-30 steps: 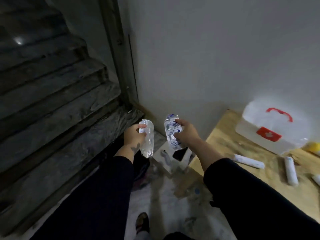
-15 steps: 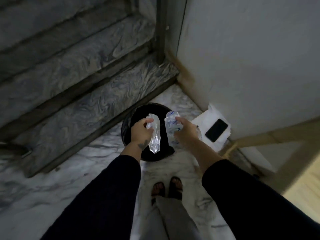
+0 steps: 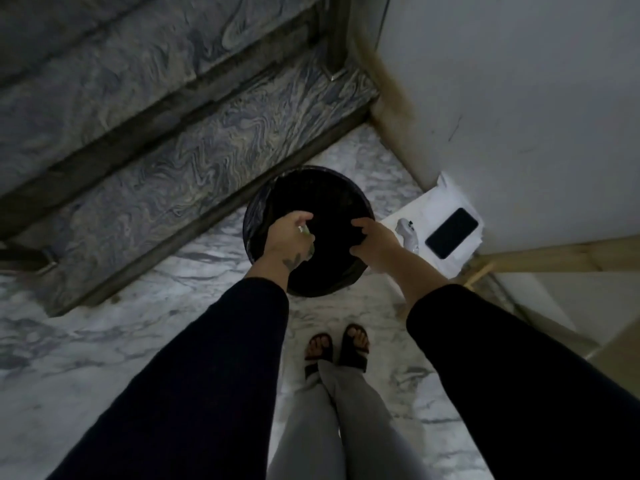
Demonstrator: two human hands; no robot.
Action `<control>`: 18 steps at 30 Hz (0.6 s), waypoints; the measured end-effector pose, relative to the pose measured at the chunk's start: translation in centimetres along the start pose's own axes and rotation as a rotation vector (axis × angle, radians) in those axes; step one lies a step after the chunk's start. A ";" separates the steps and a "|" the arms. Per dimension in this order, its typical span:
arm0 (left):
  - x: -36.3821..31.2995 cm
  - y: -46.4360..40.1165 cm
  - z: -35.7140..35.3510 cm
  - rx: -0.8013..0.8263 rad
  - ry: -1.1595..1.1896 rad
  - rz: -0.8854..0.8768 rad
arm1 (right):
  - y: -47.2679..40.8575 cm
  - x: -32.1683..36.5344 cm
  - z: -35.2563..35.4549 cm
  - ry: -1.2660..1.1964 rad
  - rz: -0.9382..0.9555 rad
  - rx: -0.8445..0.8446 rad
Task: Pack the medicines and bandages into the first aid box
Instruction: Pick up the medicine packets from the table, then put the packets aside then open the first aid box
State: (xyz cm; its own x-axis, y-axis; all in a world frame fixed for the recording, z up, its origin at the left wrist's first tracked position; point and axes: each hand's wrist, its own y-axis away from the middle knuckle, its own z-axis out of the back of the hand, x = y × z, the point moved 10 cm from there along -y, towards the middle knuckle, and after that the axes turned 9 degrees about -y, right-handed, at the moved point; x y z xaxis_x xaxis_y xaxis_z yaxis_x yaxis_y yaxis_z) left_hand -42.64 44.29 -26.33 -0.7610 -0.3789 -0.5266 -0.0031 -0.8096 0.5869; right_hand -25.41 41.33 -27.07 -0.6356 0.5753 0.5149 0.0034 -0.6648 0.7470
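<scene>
I stand over a round black bin point(image 3: 325, 172) on the marble floor. My left hand point(image 3: 289, 233) hovers above the bin's left side, its fingers closed around a sliver of crumpled clear plastic packet point(image 3: 305, 231) that mostly hides under the palm. My right hand point(image 3: 374, 242) hangs over the bin's right side with fingers loosely spread and nothing in them. The first aid box, the medicines and the bandages are outside this view.
Marble stairs point(image 3: 173, 161) rise at the left behind the bin. A white sheet point(image 3: 446, 192) by the wall carries a black phone point(image 3: 452, 232) and a small white object point(image 3: 408, 237). A wooden table frame point(image 3: 540, 259) runs along the right. My sandalled feet point(image 3: 337, 348) are below the bin.
I turned from the table to the bin and looked down. Both hands lowered over the bin; the packet in my right hand is gone, and little of the left one shows.
</scene>
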 end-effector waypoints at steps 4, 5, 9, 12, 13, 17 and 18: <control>-6.2 3.1 2.6 0.104 -0.195 -0.130 | 4.8 3.2 4.2 0.164 0.055 -0.036; -8.0 4.2 3.2 0.126 -0.263 -0.178 | 6.3 3.9 5.5 0.214 0.070 -0.062; -15.6 8.7 5.1 0.163 -0.510 -0.344 | 13.5 5.1 11.5 0.232 0.101 -0.188; -21.9 12.2 5.2 0.152 -0.599 -0.466 | 19.0 4.2 16.4 0.238 0.084 -0.317; -24.1 13.4 4.9 0.139 -0.625 -0.512 | 20.8 3.5 17.9 0.226 0.075 -0.356; -32.6 18.6 1.7 0.139 -0.703 -0.724 | 28.4 -0.6 23.5 0.165 0.012 -0.532; -34.4 19.9 0.7 0.142 -0.729 -0.771 | 30.3 -1.9 24.7 0.144 -0.006 -0.580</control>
State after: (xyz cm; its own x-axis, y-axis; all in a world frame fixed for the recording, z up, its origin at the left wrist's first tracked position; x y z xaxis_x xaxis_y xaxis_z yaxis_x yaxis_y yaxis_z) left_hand -16.94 41.51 3.91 -0.7255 0.6098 -0.3190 -0.6882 -0.6392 0.3434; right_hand -5.07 31.83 4.97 -0.7327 0.5362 0.4191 -0.3969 -0.8369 0.3770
